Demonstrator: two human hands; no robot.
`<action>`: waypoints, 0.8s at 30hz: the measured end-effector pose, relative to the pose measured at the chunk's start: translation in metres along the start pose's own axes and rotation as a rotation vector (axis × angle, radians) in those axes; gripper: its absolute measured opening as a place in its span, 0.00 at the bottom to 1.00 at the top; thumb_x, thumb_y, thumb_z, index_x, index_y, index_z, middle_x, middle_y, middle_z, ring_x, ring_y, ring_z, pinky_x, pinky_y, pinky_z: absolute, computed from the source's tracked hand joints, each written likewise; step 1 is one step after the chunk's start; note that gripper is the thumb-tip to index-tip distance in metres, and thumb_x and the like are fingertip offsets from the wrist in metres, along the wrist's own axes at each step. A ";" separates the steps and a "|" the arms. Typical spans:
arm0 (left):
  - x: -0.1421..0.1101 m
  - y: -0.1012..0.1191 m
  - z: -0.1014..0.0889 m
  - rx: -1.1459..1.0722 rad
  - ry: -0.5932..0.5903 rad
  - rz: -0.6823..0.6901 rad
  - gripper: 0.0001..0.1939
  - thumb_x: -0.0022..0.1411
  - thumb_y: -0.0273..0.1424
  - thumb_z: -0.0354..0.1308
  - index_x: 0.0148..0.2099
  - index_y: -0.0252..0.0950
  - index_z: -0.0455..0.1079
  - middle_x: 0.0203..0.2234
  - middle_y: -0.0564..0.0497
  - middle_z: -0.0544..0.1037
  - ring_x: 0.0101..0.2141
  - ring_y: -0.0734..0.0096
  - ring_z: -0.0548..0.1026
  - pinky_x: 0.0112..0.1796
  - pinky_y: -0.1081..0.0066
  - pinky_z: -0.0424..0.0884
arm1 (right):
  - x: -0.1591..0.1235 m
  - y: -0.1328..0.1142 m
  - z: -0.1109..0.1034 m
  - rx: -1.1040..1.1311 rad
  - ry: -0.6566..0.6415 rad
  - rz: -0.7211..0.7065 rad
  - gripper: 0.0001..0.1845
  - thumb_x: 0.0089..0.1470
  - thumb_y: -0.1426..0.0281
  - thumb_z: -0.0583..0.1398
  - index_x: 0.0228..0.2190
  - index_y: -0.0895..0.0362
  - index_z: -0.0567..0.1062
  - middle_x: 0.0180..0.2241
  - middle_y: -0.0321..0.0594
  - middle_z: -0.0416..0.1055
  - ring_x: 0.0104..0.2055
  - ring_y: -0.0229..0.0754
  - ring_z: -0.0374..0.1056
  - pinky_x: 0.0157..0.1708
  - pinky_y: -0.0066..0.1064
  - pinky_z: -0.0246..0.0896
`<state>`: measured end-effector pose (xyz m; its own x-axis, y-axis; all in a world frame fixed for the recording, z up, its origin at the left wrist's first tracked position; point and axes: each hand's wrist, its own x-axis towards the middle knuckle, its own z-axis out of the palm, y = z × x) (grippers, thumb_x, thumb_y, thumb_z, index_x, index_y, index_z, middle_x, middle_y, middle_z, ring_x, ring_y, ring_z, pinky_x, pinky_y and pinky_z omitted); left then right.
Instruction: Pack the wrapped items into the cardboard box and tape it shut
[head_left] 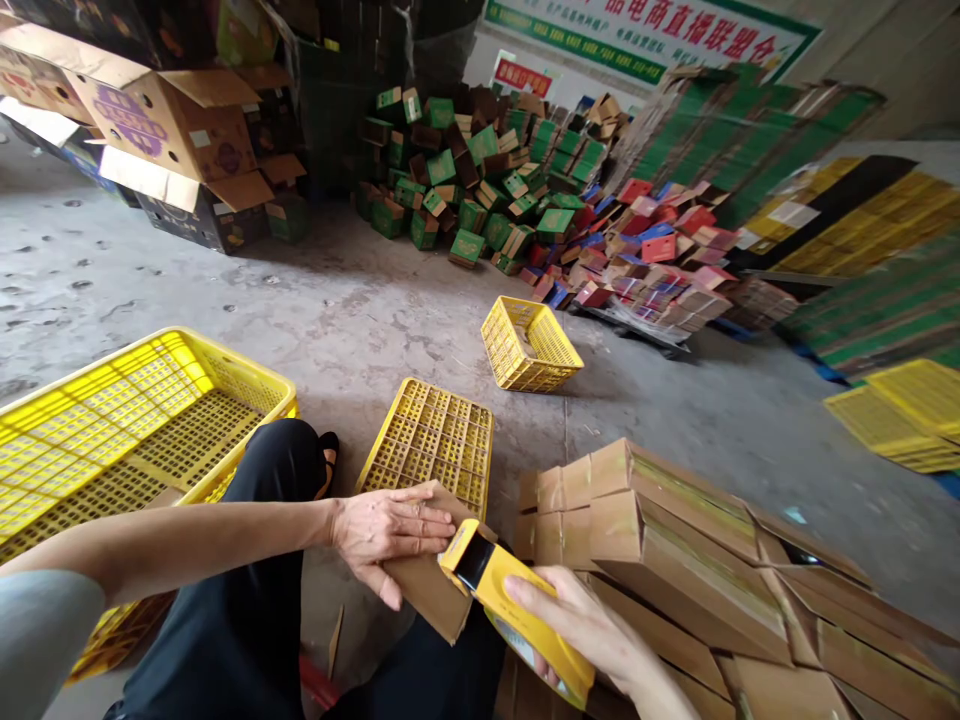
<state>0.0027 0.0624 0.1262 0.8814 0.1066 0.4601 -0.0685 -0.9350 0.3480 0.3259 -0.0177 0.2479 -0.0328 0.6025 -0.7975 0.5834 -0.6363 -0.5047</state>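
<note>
My left hand (394,535) lies with its fingers stretched out flat on top of a small brown cardboard box (435,595). The box is tilted in front of me, above my knees. My right hand (574,620) is wrapped round a yellow tape dispenser (529,620). The front end of the dispenser, with a dark opening, meets the right side of the box near my left fingertips. Just beyond the box stands a yellow plastic crate (439,440) with its gridded face up.
Stacked brown cartons (697,570) stand close on my right. A large yellow crate (142,400) is at my left, a smaller one (532,345) ahead on the concrete floor. Heaps of green boxes (480,190) and red boxes (652,250) lie farther back; big open cartons (165,130) are back left.
</note>
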 end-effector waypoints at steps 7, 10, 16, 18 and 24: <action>0.007 0.003 0.008 -0.065 -0.023 -0.041 0.56 0.68 0.64 0.52 0.79 0.27 0.45 0.71 0.30 0.62 0.71 0.45 0.61 0.72 0.54 0.53 | 0.003 -0.005 0.001 -0.021 -0.005 0.030 0.40 0.52 0.36 0.66 0.49 0.56 0.70 0.21 0.35 0.78 0.22 0.43 0.76 0.23 0.27 0.70; 0.004 -0.003 0.009 -0.077 -0.027 -0.036 0.56 0.68 0.65 0.52 0.80 0.28 0.45 0.71 0.32 0.63 0.72 0.45 0.61 0.72 0.54 0.53 | 0.001 -0.006 -0.002 -0.009 -0.029 -0.012 0.41 0.52 0.35 0.64 0.50 0.57 0.71 0.21 0.35 0.78 0.25 0.45 0.79 0.25 0.27 0.70; 0.008 -0.011 0.009 -0.090 -0.067 -0.041 0.51 0.71 0.65 0.44 0.78 0.29 0.52 0.72 0.36 0.62 0.72 0.47 0.59 0.73 0.55 0.51 | -0.004 -0.003 -0.008 -0.005 -0.043 -0.034 0.40 0.54 0.36 0.63 0.49 0.58 0.71 0.21 0.36 0.78 0.25 0.45 0.78 0.25 0.27 0.70; 0.008 -0.012 0.009 -0.099 -0.087 -0.057 0.51 0.71 0.65 0.43 0.78 0.30 0.54 0.72 0.37 0.61 0.73 0.48 0.58 0.73 0.56 0.51 | -0.004 0.000 -0.009 0.003 -0.043 -0.036 0.40 0.54 0.36 0.63 0.49 0.57 0.71 0.21 0.37 0.78 0.25 0.44 0.78 0.26 0.28 0.70; 0.007 -0.013 0.008 -0.086 -0.101 -0.025 0.52 0.71 0.64 0.45 0.76 0.24 0.57 0.72 0.36 0.59 0.74 0.49 0.56 0.74 0.56 0.48 | 0.000 0.009 -0.014 0.007 -0.049 -0.053 0.46 0.49 0.31 0.64 0.49 0.58 0.70 0.26 0.40 0.81 0.25 0.46 0.79 0.23 0.29 0.69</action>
<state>0.0135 0.0729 0.1178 0.9255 0.0910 0.3677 -0.0822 -0.8993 0.4295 0.3429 -0.0165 0.2477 -0.1031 0.6115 -0.7845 0.5740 -0.6076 -0.5490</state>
